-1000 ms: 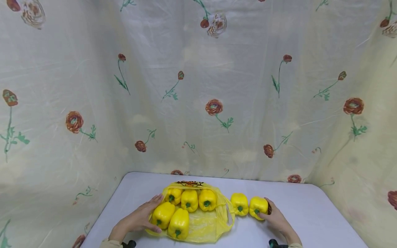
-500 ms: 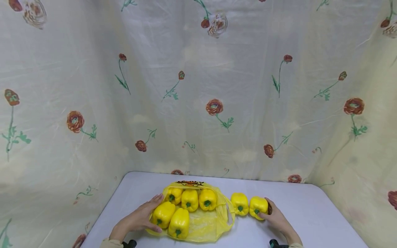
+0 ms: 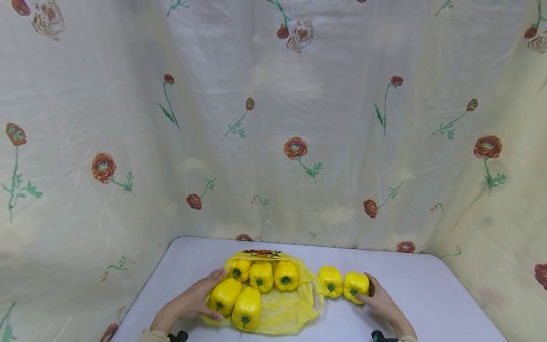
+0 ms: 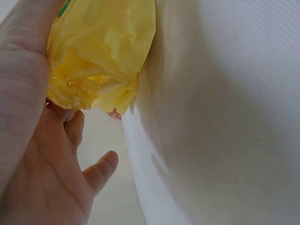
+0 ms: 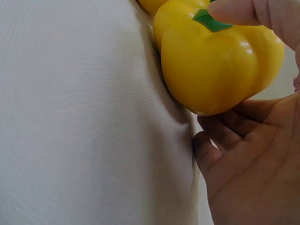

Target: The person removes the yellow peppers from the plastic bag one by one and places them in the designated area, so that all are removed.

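A yellow plastic bag lies on the table with several yellow bell peppers in its mouth, green stems facing the near side. My left hand is spread along the bag's left side, fingertips by its far left edge and thumb near the front-left pepper. In the left wrist view, fingers touch the crumpled bag while the little finger stands away from it. My right hand grips the rightmost bell pepper from the right. The right wrist view shows the thumb at the stem of that pepper and fingers curled beneath.
Between the bag and my right hand stands another yellow bell pepper, close by the bag's handle loop. All rest on a white table with rounded far corners. A flower-printed curtain surrounds the back and sides.
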Demonstrator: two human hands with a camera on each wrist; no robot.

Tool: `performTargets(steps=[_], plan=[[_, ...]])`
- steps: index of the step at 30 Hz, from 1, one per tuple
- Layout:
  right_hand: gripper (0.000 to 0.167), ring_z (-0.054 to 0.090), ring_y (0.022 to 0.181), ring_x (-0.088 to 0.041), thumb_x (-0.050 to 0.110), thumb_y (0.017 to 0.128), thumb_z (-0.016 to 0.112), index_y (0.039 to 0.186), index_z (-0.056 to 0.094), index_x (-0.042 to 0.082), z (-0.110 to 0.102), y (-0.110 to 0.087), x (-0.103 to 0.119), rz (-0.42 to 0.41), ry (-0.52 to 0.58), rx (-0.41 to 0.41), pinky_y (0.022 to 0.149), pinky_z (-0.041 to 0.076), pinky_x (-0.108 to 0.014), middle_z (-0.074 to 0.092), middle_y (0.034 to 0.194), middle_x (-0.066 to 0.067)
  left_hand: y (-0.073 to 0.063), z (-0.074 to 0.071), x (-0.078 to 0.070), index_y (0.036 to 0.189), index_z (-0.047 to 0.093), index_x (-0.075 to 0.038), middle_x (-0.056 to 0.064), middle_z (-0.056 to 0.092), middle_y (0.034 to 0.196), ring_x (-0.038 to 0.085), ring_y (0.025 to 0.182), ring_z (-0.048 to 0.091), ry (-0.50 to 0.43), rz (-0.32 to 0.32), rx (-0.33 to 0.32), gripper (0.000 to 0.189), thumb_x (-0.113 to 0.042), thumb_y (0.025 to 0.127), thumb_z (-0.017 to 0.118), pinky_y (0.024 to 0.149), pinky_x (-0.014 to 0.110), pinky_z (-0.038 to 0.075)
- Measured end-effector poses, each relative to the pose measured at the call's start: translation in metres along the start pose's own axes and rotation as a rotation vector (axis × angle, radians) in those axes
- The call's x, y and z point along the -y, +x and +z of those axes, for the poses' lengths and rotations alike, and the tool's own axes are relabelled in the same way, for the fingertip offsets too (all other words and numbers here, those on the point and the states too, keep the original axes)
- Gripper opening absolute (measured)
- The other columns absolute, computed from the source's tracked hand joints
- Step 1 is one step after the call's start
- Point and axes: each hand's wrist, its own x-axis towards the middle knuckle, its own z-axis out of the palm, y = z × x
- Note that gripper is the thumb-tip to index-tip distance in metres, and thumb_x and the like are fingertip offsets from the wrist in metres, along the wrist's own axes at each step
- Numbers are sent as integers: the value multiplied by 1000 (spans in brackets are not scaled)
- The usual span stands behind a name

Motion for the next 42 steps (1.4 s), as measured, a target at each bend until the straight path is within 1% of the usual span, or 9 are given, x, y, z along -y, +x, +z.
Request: performTargets(steps=[3, 10, 15, 22, 30, 37, 39, 42], plan=[[104, 18, 139, -54, 39, 84, 71, 150, 6, -8, 0, 0, 0, -3, 0, 6, 114, 20, -61, 11, 153, -37, 0, 0, 0, 155, 16, -13, 8, 12, 163, 35, 149, 13, 5, -5, 0, 121, -59, 64, 80, 117, 63, 16], [122, 15, 141, -53, 54, 77, 75, 150, -1, -8, 1, -1, 1, 15, 39, 9, 115, 18, -61, 7, 154, -36, 0, 0, 0, 155, 15, -12, 8, 12, 163, 36, 149, 13, -3, 10, 0, 121, -56, 65, 81, 116, 64, 16], [126, 15, 141, -53, 58, 76, 73, 150, -4, -9, 1, -2, 3, 14, 52, 0, 115, 20, -61, 7, 155, -35, -1, 0, -1, 155, 15, -12, 8, 12, 163, 36, 149, 13, -5, 8, 0, 121, -56, 64, 81, 116, 64, 16], [123, 12, 142, -52, 56, 79, 72, 150, -6, -8, -1, -4, 5, 0, 77, -11, 116, 20, -57, 6, 155, -35, 0, 0, -1, 155, 15, -12, 9, 12, 163, 36, 149, 13, -1, -4, 3, 121, -57, 64, 81, 116, 64, 16], [123, 8, 143, -51, 59, 79, 70, 151, -7, -5, -3, -4, 4, 9, 69, -29, 117, 17, -57, 5, 156, -34, 0, 0, -2, 156, 14, -13, 9, 12, 163, 36, 149, 13, -5, -12, 5, 121, -57, 65, 81, 116, 64, 15], [122, 9, 142, -54, 62, 79, 67, 152, -5, -4, -9, -8, 14, 23, 29, -46, 115, 17, -61, 5, 156, -33, 0, -1, -4, 156, 14, -13, 9, 12, 163, 36, 149, 13, -9, -20, 5, 121, -57, 65, 81, 116, 64, 15], [120, 9, 141, -54, 62, 80, 67, 152, -5, -3, -11, -11, 18, 17, 14, -50, 114, 18, -62, 5, 156, -33, -1, -1, -4, 156, 14, -13, 9, 12, 163, 36, 149, 13, -8, -20, 4, 121, -57, 65, 81, 116, 65, 15], [116, 9, 142, -53, 58, 83, 67, 153, -4, -2, -16, -16, 25, -19, 5, -56, 115, 18, -61, 5, 157, -32, -1, -1, -3, 156, 14, -14, 8, 11, 163, 35, 149, 12, -7, -19, 3, 121, -57, 65, 81, 116, 64, 15]])
